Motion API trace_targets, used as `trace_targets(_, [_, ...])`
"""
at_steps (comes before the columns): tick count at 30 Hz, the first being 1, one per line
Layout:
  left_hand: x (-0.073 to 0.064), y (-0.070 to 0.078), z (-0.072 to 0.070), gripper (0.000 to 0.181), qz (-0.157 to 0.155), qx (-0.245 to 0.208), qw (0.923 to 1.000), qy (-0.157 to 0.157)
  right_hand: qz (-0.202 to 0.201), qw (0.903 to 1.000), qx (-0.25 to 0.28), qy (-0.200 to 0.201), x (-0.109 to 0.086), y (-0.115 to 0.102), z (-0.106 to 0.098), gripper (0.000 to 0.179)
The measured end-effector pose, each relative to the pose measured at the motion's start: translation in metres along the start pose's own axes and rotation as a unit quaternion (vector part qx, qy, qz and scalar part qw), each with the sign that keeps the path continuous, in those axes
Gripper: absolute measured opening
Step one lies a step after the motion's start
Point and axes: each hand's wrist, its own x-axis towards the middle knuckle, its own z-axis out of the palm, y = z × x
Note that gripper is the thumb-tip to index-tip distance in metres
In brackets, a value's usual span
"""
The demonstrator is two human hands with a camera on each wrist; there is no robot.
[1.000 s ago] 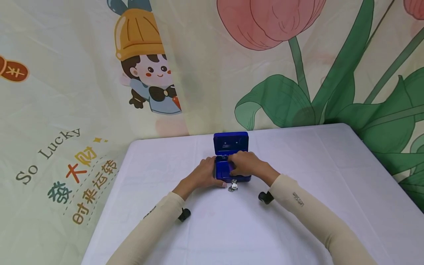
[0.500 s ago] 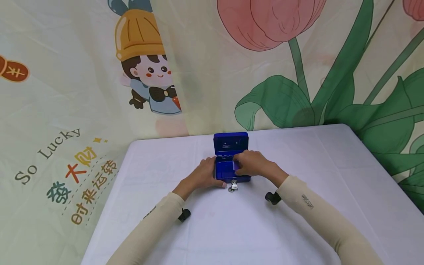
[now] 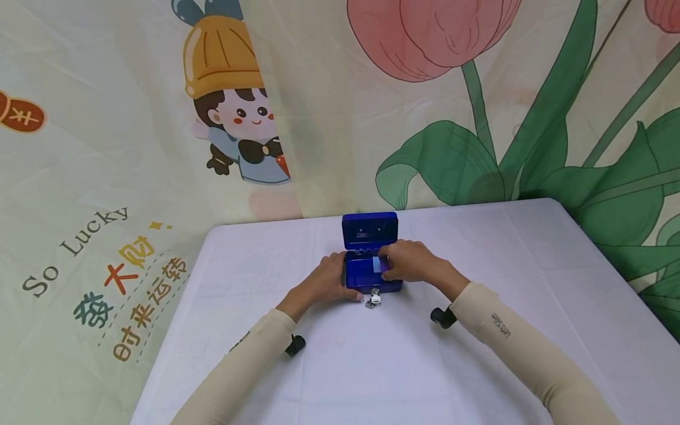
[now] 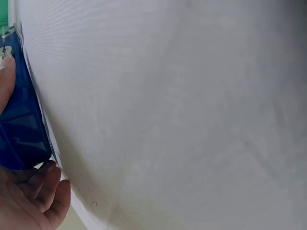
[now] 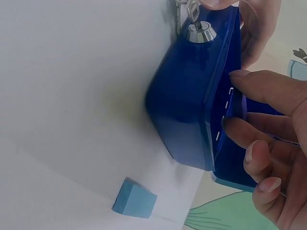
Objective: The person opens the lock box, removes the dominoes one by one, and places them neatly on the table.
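A blue metal cash box (image 3: 361, 289) stands near the table's far edge, its lid (image 3: 370, 230) raised. A key (image 5: 193, 10) sits in the round lock (image 5: 200, 32) on its front. My left hand (image 3: 325, 277) holds the box's left side, thumb along the front, as the left wrist view also shows part of the box (image 4: 21, 139). My right hand (image 3: 411, 261) is over the right half of the box, its thumb and fingers pinching a small flat light-blue and purple piece (image 3: 377, 264) inside. The fingers hide much of that piece, and its kind cannot be told.
A small light-blue block (image 5: 135, 199) lies on the white tablecloth (image 3: 340, 366) beside the box's rear right corner. Behind the table hangs a printed cloth backdrop (image 3: 319, 118). Black wrist cameras (image 3: 443, 317) stick out below both sleeves.
My right hand has drawn to the right within the box, baring more of its inside and the light-blue part of the flat piece. The left hand and the box have stayed in place.
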Motion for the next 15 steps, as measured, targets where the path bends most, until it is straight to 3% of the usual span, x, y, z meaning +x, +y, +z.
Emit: trace_targets(15, [-0.001, 0.0, 0.001, 0.113, -0.003, -0.006, 1.0, 0.005, 0.024, 0.9996, 0.004, -0.012, -0.009, 0.011, -0.006, 0.052])
